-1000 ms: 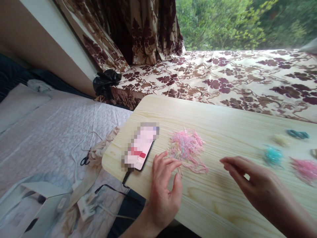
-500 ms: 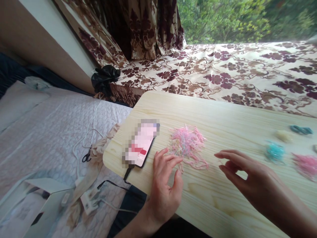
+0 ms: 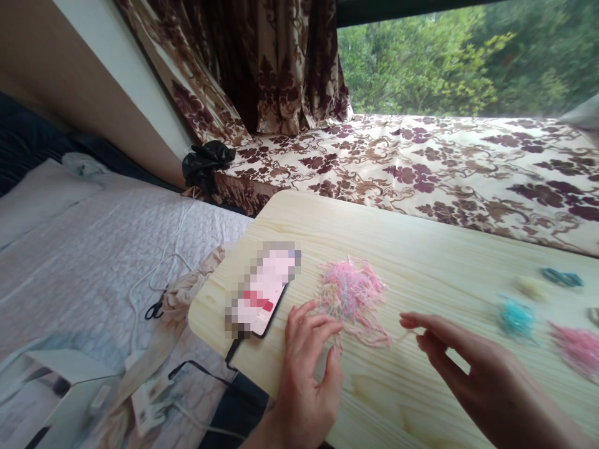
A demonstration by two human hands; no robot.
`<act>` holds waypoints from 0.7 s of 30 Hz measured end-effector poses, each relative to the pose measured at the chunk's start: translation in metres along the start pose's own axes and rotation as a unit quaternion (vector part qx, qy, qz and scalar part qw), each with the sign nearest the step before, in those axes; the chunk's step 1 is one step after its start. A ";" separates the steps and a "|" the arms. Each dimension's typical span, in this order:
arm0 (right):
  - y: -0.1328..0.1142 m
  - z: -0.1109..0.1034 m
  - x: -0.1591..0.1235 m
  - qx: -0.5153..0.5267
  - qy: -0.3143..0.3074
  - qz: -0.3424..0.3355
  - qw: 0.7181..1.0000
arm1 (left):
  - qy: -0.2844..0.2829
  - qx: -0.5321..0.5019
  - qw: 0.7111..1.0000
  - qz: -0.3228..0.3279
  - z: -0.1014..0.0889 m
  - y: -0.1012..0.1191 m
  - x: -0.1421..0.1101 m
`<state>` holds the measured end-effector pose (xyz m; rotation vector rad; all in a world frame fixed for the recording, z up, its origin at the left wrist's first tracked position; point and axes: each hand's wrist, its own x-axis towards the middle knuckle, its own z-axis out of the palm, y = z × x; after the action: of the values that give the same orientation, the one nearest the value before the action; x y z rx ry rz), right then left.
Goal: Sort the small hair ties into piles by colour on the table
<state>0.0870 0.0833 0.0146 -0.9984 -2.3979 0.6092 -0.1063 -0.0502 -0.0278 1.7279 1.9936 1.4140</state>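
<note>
My left hand (image 3: pixel 311 368) rests at the near left edge of a loose pile of pink, pale yellow and lilac strands (image 3: pixel 350 290). Its fingers are bent and its thumb stands apart, and I see nothing gripped in it. To the right of the pile, my right hand (image 3: pixel 461 358) hovers low over the table with thumb and index fingertip apart. A faint pale strand (image 3: pixel 405 337) shows by those fingertips, apparently on the tabletop. Further right lie a turquoise bundle (image 3: pixel 516 317) and a pink bundle of strands (image 3: pixel 578 349).
A phone (image 3: pixel 264 296) with a black cable lies left of the pile on the wooden table (image 3: pixel 327 218). A cream clump (image 3: pixel 531 287) and a dark teal band (image 3: pixel 561 277) are at the right. A bed (image 3: pixel 116 218) adjoins the left; a floral-covered ledge (image 3: pixel 421 168) runs behind.
My right hand's fingertips have parted from a pinch, and the hand has shifted slightly left toward the pile. My left hand has stayed by the pile. The camera view has tilted a little.
</note>
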 end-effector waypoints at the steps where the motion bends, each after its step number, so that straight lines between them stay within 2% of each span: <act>1: 0.000 0.000 0.001 0.002 -0.002 0.000 1.000 | 0.002 0.001 1.000 0.000 0.000 0.000 0.000; 6: 0.000 0.002 0.005 0.018 0.036 0.010 0.999 | 0.009 0.008 1.000 0.002 0.001 0.001 0.000; 14: 0.011 -0.002 -0.004 0.019 0.054 0.007 0.998 | 0.010 0.023 1.000 0.007 0.002 0.000 -0.001; 21: 0.009 -0.007 -0.008 0.068 0.027 0.025 0.997 | 0.002 0.033 0.999 0.012 0.002 -0.001 -0.001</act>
<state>0.1010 0.0845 0.0134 -1.0052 -2.2568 0.7434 -0.1048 -0.0496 -0.0300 1.7830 2.0503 1.3740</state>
